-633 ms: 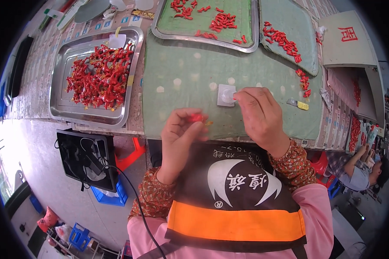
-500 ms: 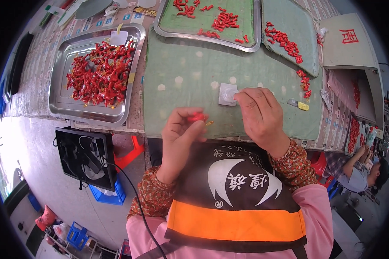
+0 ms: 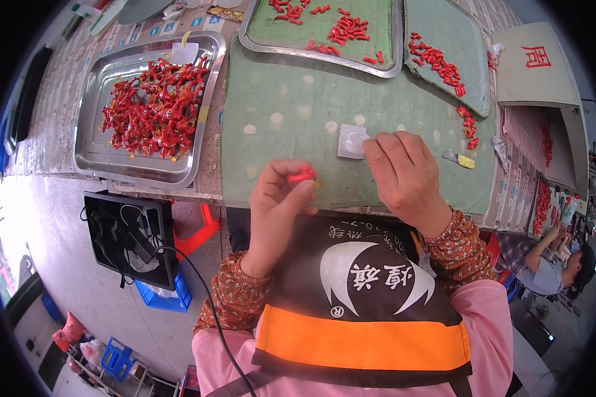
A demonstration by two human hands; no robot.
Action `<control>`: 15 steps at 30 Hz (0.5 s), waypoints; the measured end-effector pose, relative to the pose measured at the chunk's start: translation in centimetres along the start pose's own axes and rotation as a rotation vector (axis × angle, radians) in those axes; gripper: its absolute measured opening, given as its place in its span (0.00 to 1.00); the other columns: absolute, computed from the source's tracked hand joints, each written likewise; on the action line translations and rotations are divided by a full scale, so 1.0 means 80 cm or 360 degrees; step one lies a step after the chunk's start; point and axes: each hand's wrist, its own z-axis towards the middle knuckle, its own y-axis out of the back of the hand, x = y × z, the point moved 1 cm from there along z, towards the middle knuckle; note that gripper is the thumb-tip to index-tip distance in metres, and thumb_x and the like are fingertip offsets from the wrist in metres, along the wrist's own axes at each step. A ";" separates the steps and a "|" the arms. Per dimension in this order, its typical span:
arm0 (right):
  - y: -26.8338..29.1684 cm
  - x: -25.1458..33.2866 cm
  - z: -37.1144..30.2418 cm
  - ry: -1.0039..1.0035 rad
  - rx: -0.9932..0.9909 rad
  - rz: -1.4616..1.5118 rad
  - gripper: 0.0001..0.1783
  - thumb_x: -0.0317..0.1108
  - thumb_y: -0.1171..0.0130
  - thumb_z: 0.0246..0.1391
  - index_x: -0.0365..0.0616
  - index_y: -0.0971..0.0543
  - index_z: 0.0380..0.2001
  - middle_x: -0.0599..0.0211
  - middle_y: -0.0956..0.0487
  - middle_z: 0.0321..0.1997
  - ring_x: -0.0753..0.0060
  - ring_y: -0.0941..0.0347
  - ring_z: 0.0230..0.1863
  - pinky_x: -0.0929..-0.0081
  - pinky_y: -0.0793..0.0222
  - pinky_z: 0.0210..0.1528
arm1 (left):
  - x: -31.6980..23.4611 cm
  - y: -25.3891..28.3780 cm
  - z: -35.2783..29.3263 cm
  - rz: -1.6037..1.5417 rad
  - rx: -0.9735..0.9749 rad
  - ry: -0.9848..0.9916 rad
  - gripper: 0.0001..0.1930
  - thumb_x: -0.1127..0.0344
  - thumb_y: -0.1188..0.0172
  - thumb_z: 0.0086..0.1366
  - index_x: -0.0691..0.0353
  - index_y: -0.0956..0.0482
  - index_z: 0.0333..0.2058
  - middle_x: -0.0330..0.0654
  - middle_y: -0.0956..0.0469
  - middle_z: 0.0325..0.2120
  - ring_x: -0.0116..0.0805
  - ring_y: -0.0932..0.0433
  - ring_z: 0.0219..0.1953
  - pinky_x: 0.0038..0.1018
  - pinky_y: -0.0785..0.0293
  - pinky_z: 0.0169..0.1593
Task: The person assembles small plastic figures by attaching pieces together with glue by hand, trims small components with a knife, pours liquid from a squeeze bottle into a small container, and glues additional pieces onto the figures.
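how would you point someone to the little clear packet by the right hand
Start at the green mat covering the table. Near its front edge, just left of the right hand's fingertips, lies a small square clear packet. It is the only pale, flat item there; everything around is red.

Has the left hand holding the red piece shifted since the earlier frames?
No. The left hand holds the small red piece at the same spot, just below-left of the small white pad on the green mat.
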 end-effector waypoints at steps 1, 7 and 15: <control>0.000 0.001 0.000 0.0000 0.0013 0.0006 0.19 0.24 0.36 0.45 0.37 0.20 0.44 0.59 0.22 0.43 0.54 0.25 0.42 0.61 0.25 0.45 | -0.001 0.000 0.000 0.0015 -0.0003 0.0033 0.13 0.71 0.40 0.72 0.62 0.24 0.54 0.38 0.20 0.45 0.21 0.22 0.39 0.20 0.20 0.38; 0.001 -0.002 0.004 -0.0133 -0.0028 0.0224 0.18 0.19 0.34 0.43 0.36 0.20 0.42 0.58 0.22 0.41 0.53 0.26 0.40 0.62 0.25 0.44 | -0.003 0.000 -0.001 0.0008 0.0010 0.0063 0.14 0.72 0.40 0.71 0.62 0.24 0.54 0.36 0.21 0.46 0.21 0.23 0.39 0.21 0.20 0.40; 0.008 0.002 -0.002 -0.0718 -0.0141 0.1172 0.13 0.16 0.35 0.53 0.38 0.21 0.41 0.61 0.21 0.36 0.65 0.24 0.36 0.71 0.26 0.39 | -0.006 -0.006 -0.003 -0.0120 0.0071 0.0192 0.15 0.68 0.41 0.74 0.64 0.25 0.56 0.42 0.21 0.49 0.23 0.21 0.38 0.22 0.18 0.40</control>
